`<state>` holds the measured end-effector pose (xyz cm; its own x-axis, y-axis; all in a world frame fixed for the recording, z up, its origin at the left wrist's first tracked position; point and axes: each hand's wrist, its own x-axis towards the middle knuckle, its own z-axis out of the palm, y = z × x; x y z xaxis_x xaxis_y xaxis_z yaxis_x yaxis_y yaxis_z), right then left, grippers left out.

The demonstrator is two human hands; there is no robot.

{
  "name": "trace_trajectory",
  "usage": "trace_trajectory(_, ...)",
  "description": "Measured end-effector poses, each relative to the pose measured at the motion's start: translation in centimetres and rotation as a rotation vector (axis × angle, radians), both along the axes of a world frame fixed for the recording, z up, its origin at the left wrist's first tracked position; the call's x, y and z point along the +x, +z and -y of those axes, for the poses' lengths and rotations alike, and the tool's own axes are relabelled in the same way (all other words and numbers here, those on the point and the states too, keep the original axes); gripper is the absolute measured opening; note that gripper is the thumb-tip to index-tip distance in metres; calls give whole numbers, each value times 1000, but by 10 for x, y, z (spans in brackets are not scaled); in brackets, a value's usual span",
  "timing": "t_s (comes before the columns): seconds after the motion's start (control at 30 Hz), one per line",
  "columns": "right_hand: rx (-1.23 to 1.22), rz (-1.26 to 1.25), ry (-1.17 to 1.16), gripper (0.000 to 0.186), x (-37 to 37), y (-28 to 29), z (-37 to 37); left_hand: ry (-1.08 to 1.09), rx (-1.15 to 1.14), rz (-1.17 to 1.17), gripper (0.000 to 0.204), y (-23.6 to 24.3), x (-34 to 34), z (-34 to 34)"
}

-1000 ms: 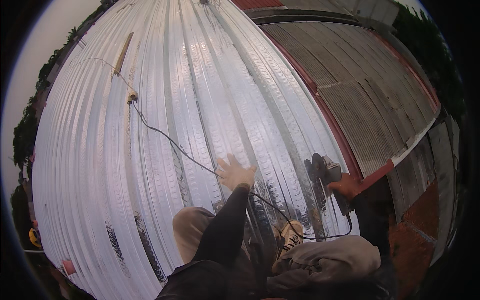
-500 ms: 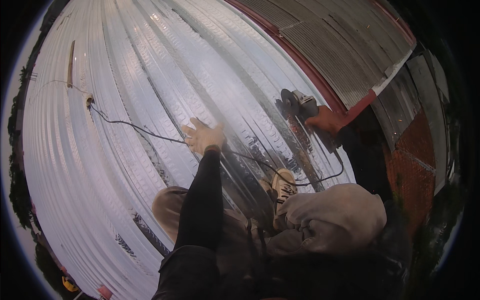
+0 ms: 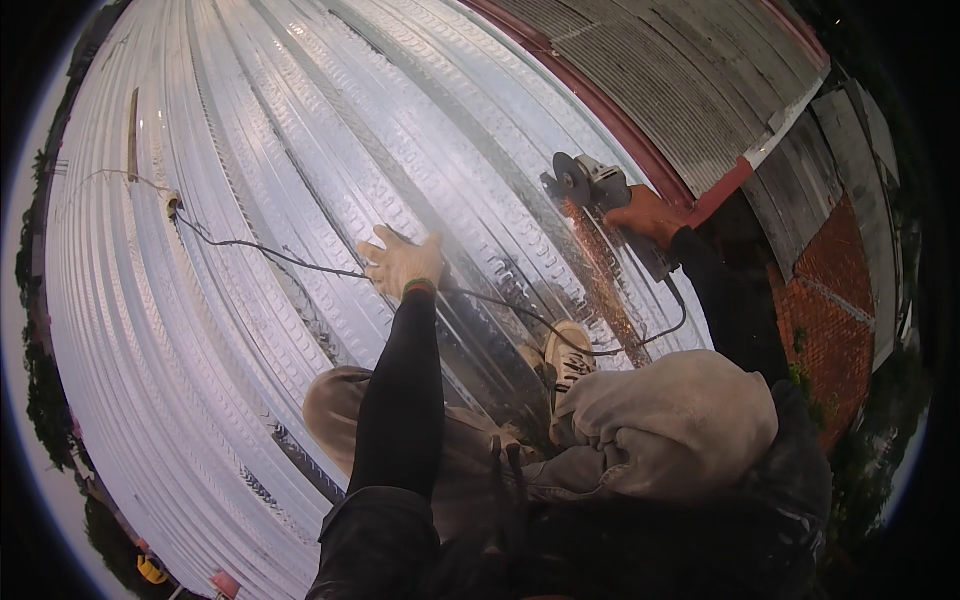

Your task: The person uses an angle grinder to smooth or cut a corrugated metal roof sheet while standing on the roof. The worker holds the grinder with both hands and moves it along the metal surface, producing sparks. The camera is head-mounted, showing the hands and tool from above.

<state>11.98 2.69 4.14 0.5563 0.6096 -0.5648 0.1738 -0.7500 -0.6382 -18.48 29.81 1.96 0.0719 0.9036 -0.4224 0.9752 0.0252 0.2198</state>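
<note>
Roof sheets (image 3: 300,200): ribbed metal, glossy, silvery. Angle grinder (image 3: 590,185): metal disc. Cable (image 3: 280,255): black, matt.

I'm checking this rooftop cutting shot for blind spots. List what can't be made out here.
- Right hand, head view: its fingers wrap the angle grinder, so the grip underneath is hidden.
- Cut line under the disc: masked by sparks and glare on the metal roof sheet.
- Power cable: its far end is too small to follow.
- Left hand: the palm faces the sheet, so contact is unseen.
</note>
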Motion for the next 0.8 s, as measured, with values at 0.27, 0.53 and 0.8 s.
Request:
trace_trajectory(0.27, -17, -25, 1, 51, 6, -3, -3, 8, 30, -1, 118, -5, 0, 0)
trace_trajectory(0.53, 0, 24, 13, 50, 7, -4, -9, 19, 2, 14, 120, -4, 0, -1)
trace_trajectory(0.8, -17, 31, 12, 55, 12, -2, -19, 19, 8, 10, 119, -3, 0, 1)
